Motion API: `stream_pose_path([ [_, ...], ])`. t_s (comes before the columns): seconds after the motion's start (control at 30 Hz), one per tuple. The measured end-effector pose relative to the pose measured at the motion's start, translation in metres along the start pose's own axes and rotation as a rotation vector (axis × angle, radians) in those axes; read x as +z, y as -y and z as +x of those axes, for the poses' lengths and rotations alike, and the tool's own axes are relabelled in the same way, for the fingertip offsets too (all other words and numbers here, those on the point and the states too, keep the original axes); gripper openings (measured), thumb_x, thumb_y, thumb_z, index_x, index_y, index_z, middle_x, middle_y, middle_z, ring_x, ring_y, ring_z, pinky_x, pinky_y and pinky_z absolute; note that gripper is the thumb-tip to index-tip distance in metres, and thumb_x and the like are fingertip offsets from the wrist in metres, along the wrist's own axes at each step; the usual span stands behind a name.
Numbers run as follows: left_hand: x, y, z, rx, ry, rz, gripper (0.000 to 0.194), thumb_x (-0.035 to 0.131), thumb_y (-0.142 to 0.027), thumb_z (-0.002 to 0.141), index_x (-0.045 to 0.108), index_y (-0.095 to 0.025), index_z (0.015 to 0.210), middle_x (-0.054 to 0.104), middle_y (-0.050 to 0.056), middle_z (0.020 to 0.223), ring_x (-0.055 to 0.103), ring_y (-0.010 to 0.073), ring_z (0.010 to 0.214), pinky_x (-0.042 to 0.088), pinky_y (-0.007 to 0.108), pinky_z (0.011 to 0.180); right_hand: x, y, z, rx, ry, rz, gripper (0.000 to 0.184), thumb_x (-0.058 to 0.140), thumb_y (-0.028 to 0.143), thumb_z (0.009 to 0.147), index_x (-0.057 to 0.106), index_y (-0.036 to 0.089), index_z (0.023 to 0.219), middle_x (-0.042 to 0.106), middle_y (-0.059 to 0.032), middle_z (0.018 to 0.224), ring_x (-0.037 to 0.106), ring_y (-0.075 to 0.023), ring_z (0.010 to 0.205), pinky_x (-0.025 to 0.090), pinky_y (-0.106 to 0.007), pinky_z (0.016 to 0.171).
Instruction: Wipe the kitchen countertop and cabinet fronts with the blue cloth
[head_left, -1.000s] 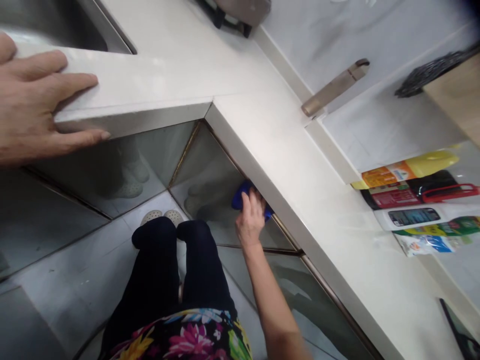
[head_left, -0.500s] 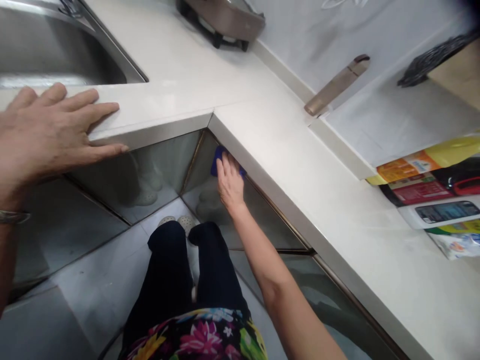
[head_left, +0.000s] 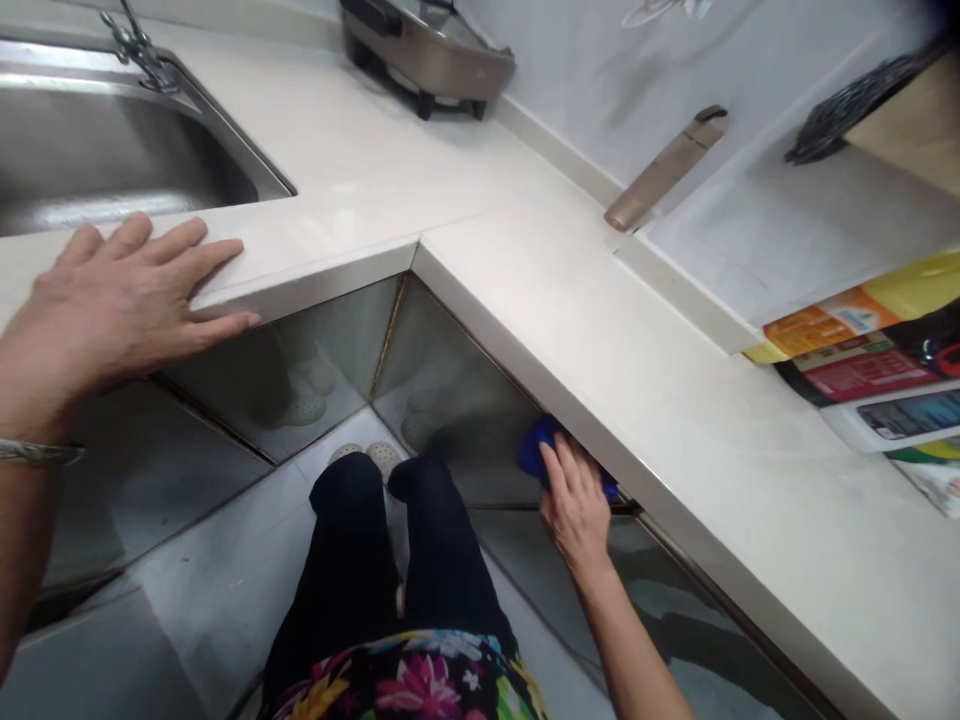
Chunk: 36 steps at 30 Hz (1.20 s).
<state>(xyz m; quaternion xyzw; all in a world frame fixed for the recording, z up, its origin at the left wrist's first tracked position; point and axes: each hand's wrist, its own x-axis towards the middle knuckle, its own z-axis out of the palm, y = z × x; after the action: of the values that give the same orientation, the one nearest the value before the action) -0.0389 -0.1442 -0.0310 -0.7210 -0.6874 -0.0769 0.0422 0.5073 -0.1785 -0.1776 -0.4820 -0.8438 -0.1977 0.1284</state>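
Note:
My right hand (head_left: pixel 577 500) presses a blue cloth (head_left: pixel 537 447) flat against the upper part of a glossy grey cabinet door (head_left: pixel 480 430), just under the counter edge. Part of the cloth is hidden beneath the palm and fingers. With fingers spread, my left hand (head_left: pixel 142 290) rests on the white countertop (head_left: pixel 352 190) in front of the sink, its thumb along the front edge. It holds nothing.
A steel sink (head_left: pixel 127 150) with a tap (head_left: pixel 142 60) is at upper left. An electric pan (head_left: pixel 435 60) stands by the wall. A brown cylindrical holder (head_left: pixel 664 170), a yellow-orange bottle (head_left: pixel 855 310) and other bottles line the wall at right. The counter turns an inside corner.
My right hand slid the cloth up the door toward the inside corner, then back along under the counter edge toward the right. My left hand stays on the countertop; the view shifted.

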Motion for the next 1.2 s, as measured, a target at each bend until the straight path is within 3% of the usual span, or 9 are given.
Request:
stream_pose_path([
  [0.1, -0.002, -0.005, 0.0, -0.021, 0.0, 0.017, 0.112, -0.001, -0.093, 0.08, 0.035, -0.019, 0.156, 0.036, 0.01, 0.16, 0.022, 0.0435, 0.152, 0.016, 0.057, 0.122, -0.007, -0.01, -0.022, 0.006, 0.019, 0.002, 0.081, 0.046, 0.012, 0.093, 0.02, 0.024, 0.168, 0.037, -0.0132, 0.166, 0.048, -0.0334, 0.145, 0.037, -0.054, 0.123],
  [0.23, 0.0, -0.006, -0.003, -0.021, -0.006, 0.026, 0.098, 0.007, -0.084, 0.089, 0.032, -0.018, 0.158, 0.032, 0.012, 0.162, 0.02, 0.0455, 0.152, 0.015, 0.061, 0.122, 0.003, -0.003, -0.008, 0.018, -0.037, -0.014, 0.079, 0.047, 0.013, 0.092, 0.025, 0.023, 0.167, 0.037, -0.0143, 0.165, 0.048, -0.0354, 0.145, 0.039, -0.056, 0.12],
  [0.43, 0.003, -0.004, -0.004, -0.028, -0.007, 0.077, 0.075, 0.034, -0.067, 0.099, 0.032, -0.021, 0.158, 0.032, 0.013, 0.164, 0.024, 0.0458, 0.15, 0.022, 0.065, 0.12, 0.035, 0.035, 0.072, -0.049, -0.073, -0.018, 0.071, 0.043, 0.01, 0.093, 0.035, 0.014, 0.163, 0.042, -0.0188, 0.162, 0.046, -0.0342, 0.146, 0.037, -0.054, 0.121],
  [0.57, 0.0, -0.009, -0.005, -0.046, 0.001, 0.113, 0.071, 0.039, -0.062, 0.1, 0.034, -0.021, 0.157, 0.033, 0.012, 0.164, 0.025, 0.0442, 0.151, 0.025, 0.064, 0.121, 0.055, 0.059, 0.133, -0.102, -0.079, 0.032, 0.063, 0.04, 0.007, 0.094, 0.044, 0.007, 0.157, 0.042, -0.0204, 0.161, 0.041, -0.0323, 0.149, 0.034, -0.052, 0.123],
  [0.8, 0.0, -0.009, -0.007, -0.041, -0.013, 0.128, 0.07, 0.044, -0.062, 0.098, 0.035, -0.023, 0.156, 0.035, 0.013, 0.163, 0.029, 0.0436, 0.149, 0.027, 0.062, 0.12, 0.083, 0.096, 0.226, -0.188, -0.039, 0.137, 0.057, 0.036, 0.006, 0.099, 0.044, 0.001, 0.155, 0.036, -0.0247, 0.164, 0.033, -0.0329, 0.153, 0.032, -0.054, 0.123],
  [0.97, 0.007, -0.003, -0.008, -0.047, -0.06, 0.091, 0.069, 0.045, -0.065, 0.096, 0.038, -0.027, 0.154, 0.039, 0.009, 0.161, 0.034, 0.0396, 0.147, 0.024, 0.057, 0.124, 0.098, 0.123, 0.279, -0.18, -0.02, 0.173, 0.054, 0.035, 0.006, 0.101, 0.046, 0.003, 0.153, 0.035, -0.0269, 0.163, 0.037, -0.0343, 0.151, 0.036, -0.059, 0.119],
  [1.07, 0.006, -0.003, -0.007, -0.05, -0.069, 0.112, 0.071, 0.041, -0.067, 0.096, 0.04, -0.026, 0.154, 0.04, 0.01, 0.161, 0.038, 0.0401, 0.144, 0.028, 0.056, 0.121, 0.099, 0.12, 0.287, -0.226, -0.016, 0.141, 0.049, 0.038, 0.009, 0.102, 0.052, 0.005, 0.149, 0.037, -0.0279, 0.162, 0.044, -0.0352, 0.146, 0.041, -0.059, 0.114],
  [1.2, 0.001, -0.003, -0.005, -0.048, -0.028, 0.172, 0.075, 0.033, -0.068, 0.096, 0.042, -0.021, 0.154, 0.038, 0.013, 0.163, 0.035, 0.0436, 0.145, 0.035, 0.06, 0.113, 0.095, 0.087, 0.256, -0.462, -0.03, 0.102, 0.043, 0.045, 0.012, 0.102, 0.058, 0.009, 0.143, 0.046, -0.0237, 0.158, 0.049, -0.0317, 0.143, 0.042, -0.051, 0.113],
])
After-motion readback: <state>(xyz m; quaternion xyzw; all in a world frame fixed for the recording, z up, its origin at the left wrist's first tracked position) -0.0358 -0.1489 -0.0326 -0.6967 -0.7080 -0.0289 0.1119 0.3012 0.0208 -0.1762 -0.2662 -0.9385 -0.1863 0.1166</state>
